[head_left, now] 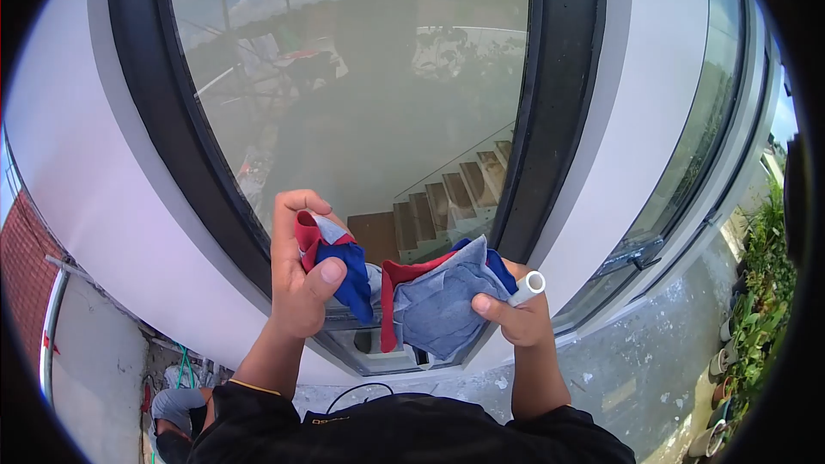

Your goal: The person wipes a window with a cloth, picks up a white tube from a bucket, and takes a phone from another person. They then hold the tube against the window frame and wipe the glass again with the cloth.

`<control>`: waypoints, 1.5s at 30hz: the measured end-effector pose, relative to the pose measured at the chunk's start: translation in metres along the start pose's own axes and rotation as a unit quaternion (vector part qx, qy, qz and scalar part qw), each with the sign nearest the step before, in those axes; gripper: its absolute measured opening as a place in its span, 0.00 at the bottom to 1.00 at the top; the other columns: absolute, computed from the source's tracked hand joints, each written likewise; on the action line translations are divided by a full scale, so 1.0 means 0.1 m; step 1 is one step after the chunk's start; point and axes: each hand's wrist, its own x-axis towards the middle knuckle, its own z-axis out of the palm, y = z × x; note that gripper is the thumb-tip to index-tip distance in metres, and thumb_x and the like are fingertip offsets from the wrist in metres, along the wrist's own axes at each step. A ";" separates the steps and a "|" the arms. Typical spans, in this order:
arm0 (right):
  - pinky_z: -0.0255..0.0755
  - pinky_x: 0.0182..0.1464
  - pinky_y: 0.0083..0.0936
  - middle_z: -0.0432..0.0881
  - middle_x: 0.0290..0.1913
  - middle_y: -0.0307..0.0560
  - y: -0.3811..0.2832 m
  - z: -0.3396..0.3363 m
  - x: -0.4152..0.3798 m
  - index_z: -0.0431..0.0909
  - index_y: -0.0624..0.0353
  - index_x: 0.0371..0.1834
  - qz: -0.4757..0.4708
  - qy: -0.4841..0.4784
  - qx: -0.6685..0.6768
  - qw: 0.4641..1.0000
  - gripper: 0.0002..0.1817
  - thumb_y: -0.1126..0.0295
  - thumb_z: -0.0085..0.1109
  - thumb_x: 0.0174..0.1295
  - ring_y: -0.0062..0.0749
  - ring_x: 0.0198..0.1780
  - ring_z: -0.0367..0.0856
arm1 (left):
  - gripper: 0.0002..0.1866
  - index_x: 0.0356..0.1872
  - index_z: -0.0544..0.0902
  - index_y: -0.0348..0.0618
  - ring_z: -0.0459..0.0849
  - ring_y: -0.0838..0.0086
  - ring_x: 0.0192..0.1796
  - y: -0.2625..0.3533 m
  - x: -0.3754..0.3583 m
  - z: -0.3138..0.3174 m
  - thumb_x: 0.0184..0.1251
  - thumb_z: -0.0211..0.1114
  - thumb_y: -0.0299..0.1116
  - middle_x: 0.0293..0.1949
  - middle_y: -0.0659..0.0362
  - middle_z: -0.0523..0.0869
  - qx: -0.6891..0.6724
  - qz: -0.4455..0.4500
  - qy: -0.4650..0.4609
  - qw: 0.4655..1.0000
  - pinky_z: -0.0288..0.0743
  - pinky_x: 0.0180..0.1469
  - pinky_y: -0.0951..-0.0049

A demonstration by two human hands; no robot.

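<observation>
A cloth [443, 305] with grey-blue, red and bright blue parts stretches between my two hands, in front of the window. My left hand [301, 279] is closed on its crumpled left end, the thumb at the front and the fingers curled behind. On the right, my right hand [516, 314] pinches the wider, flatter part of the cloth under its thumb. A white tube [528, 289] with an open round end also sticks out of my right hand; the rest of it is hidden by the hand and cloth.
A tall window [369, 120] with a dark frame [563, 103] stands ahead, showing reflections and a staircase [447, 198]. White walls curve on both sides. Potted plants [756, 318] line the right edge. Another person's bent leg [179, 408] shows at lower left, near a green hose [185, 361].
</observation>
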 end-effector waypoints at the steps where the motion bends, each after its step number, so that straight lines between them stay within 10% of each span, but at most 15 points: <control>1: 0.75 0.47 0.27 0.87 0.38 0.43 0.09 -0.22 -0.08 0.87 0.63 0.47 -0.007 -0.001 -0.077 0.997 0.12 0.67 0.73 0.65 0.25 0.41 0.82 | 0.33 0.61 0.68 0.42 0.81 0.73 0.37 0.05 0.11 0.01 0.59 0.73 0.43 0.36 0.57 0.81 0.042 0.035 0.030 0.998 0.77 0.43 0.75; 6: 0.62 0.25 0.24 0.72 0.18 0.43 0.31 -0.71 -0.44 0.69 0.61 0.27 0.052 0.055 -0.385 0.920 0.19 0.67 0.72 0.66 0.20 0.22 0.65 | 0.34 0.69 0.67 0.40 0.85 0.68 0.46 0.41 0.15 -0.01 0.59 0.65 0.29 0.49 0.49 0.82 0.257 0.059 0.102 0.959 0.81 0.49 0.72; 16: 0.73 0.35 0.26 0.84 0.27 0.46 1.01 -0.45 -0.68 0.81 0.61 0.47 0.137 0.047 -0.292 0.945 0.12 0.66 0.71 0.68 0.22 0.30 0.80 | 0.29 0.58 0.78 0.43 0.81 0.77 0.48 -0.22 -0.72 -0.39 0.61 0.83 0.41 0.49 0.61 0.81 0.382 -0.064 0.071 0.919 0.76 0.54 0.78; 21: 0.78 0.40 0.43 0.88 0.35 0.56 1.64 -0.13 -0.40 0.79 0.60 0.43 0.145 0.054 -0.437 0.886 0.16 0.61 0.73 0.63 0.59 0.38 0.87 | 0.21 0.53 0.81 0.41 0.78 0.80 0.45 -0.23 -1.01 -0.68 0.66 0.79 0.40 0.44 0.63 0.81 0.359 -0.121 0.128 0.916 0.72 0.51 0.80; 24: 0.78 0.40 0.45 0.87 0.36 0.54 1.98 -0.20 -0.49 0.79 0.58 0.42 0.073 0.080 -0.527 0.843 0.17 0.60 0.74 0.62 0.57 0.39 0.87 | 0.18 0.51 0.81 0.41 0.76 0.83 0.42 -0.32 -1.17 -0.71 0.68 0.77 0.37 0.41 0.64 0.80 0.324 -0.122 0.152 0.926 0.70 0.48 0.81; 26: 0.78 0.44 0.46 0.84 0.40 0.54 2.01 -0.20 -0.51 0.79 0.57 0.42 0.060 0.096 -0.532 0.839 0.18 0.59 0.76 0.60 0.57 0.42 0.85 | 0.18 0.52 0.83 0.40 0.79 0.81 0.43 -0.39 -1.35 -0.71 0.66 0.77 0.34 0.43 0.63 0.82 0.313 -0.227 0.081 0.919 0.73 0.50 0.78; 33: 0.77 0.49 0.43 0.85 0.41 0.55 1.87 -0.27 -0.51 0.82 0.63 0.47 0.088 0.141 -0.503 0.848 0.23 0.58 0.80 0.58 0.54 0.43 0.85 | 0.19 0.55 0.85 0.40 0.84 0.69 0.43 -1.01 -1.51 -0.03 0.64 0.76 0.31 0.43 0.51 0.85 0.321 -0.172 -0.200 0.909 0.77 0.50 0.71; 37: 0.76 0.42 0.36 0.81 0.29 0.47 1.85 -0.29 -0.60 0.82 0.66 0.40 0.237 0.158 -0.390 0.876 0.21 0.58 0.79 0.59 0.40 0.36 0.84 | 0.22 0.59 0.77 0.39 0.88 0.65 0.46 -0.95 -1.36 -0.12 0.67 0.73 0.29 0.49 0.49 0.86 0.315 -0.284 -0.068 0.903 0.80 0.53 0.66; 40: 0.66 0.29 0.21 0.73 0.25 0.33 1.69 -0.45 -0.63 0.81 0.63 0.35 0.312 0.159 -0.095 0.932 0.19 0.60 0.80 0.60 0.16 0.27 0.72 | 0.26 0.63 0.71 0.40 0.86 0.68 0.52 -1.20 -1.54 -0.51 0.67 0.72 0.28 0.50 0.51 0.85 -0.106 -0.430 0.130 0.887 0.78 0.57 0.68; 45: 0.66 0.31 0.16 0.84 0.34 0.41 0.74 -0.89 -0.92 0.83 0.68 0.48 0.156 0.180 -0.044 0.970 0.20 0.66 0.77 0.59 0.18 0.30 0.77 | 0.27 0.62 0.70 0.40 0.81 0.72 0.53 -1.17 -1.47 -0.15 0.66 0.73 0.25 0.50 0.56 0.81 0.057 -0.323 0.056 0.943 0.74 0.60 0.72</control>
